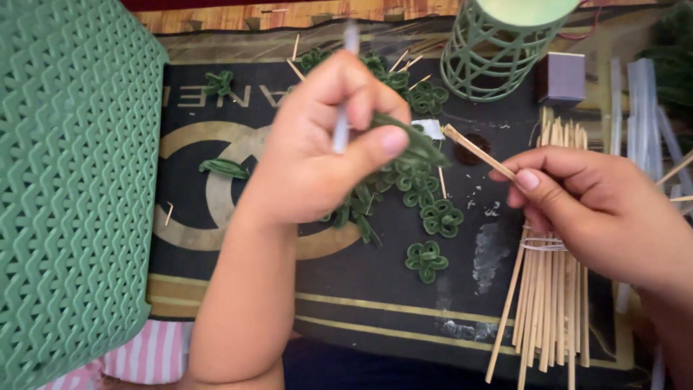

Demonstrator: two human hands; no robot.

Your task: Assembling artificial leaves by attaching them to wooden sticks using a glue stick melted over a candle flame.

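Pinched in left hand (317, 144): green leaf strip (411, 141) plus pale rod (341, 130). Right hand (599, 209) clamps stick (476, 150), pointing ten o'clock; strip may slip if pinch loosens.

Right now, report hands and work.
Left hand shut on glue stick and green leaf. Right hand pinching wooden stick. Stick bundle under it.
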